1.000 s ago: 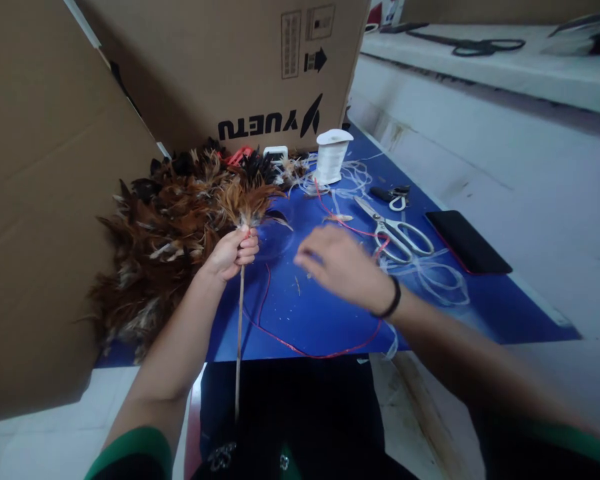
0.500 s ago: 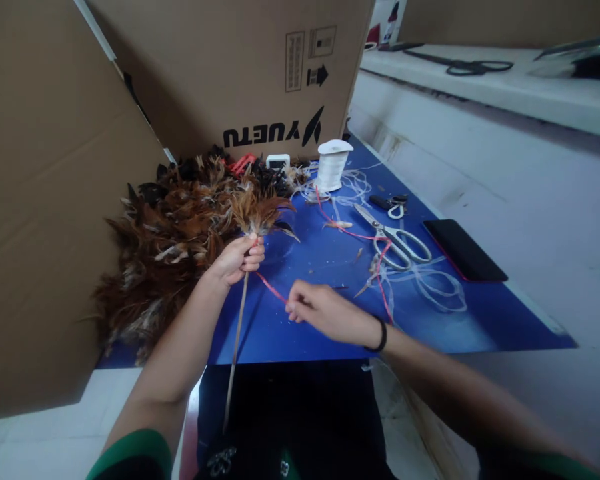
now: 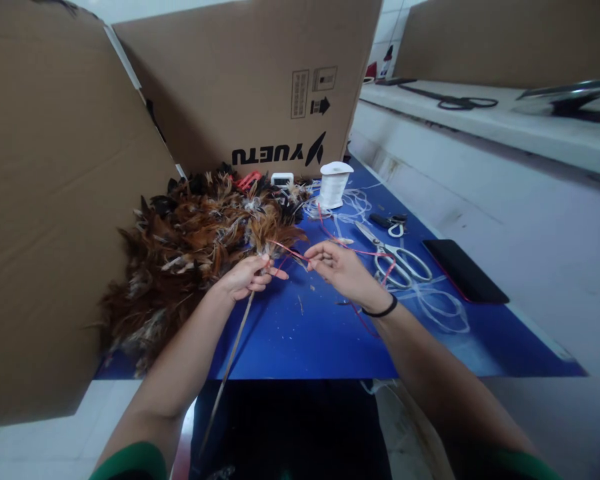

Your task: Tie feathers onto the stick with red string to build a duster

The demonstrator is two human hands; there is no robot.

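My left hand (image 3: 250, 276) is closed round the top of a thin stick (image 3: 230, 363), just below a tuft of brown feathers (image 3: 273, 230). The stick slants down past the table's front edge. A red ribbon (image 3: 293, 252) runs from the bound spot at my left fingers across to my right hand (image 3: 333, 267), which pinches it between thumb and fingers. More of the ribbon trails over the table past the scissors (image 3: 397, 257). To the left of the tuft lies a big heap of brown and black feathers (image 3: 180, 233).
Cardboard box panels (image 3: 245, 80) stand at the back and left. A white spool (image 3: 334, 185), tangled clear string (image 3: 443, 313), a black-handled tool (image 3: 387, 222) and a phone (image 3: 465, 270) lie on the blue table (image 3: 305, 353). Another pair of scissors (image 3: 460, 102) rests on the ledge.
My right hand has moved up and a little right with the ribbon, now level with the feather tuft. The stick leans more to the left, and the camera view has tilted up.
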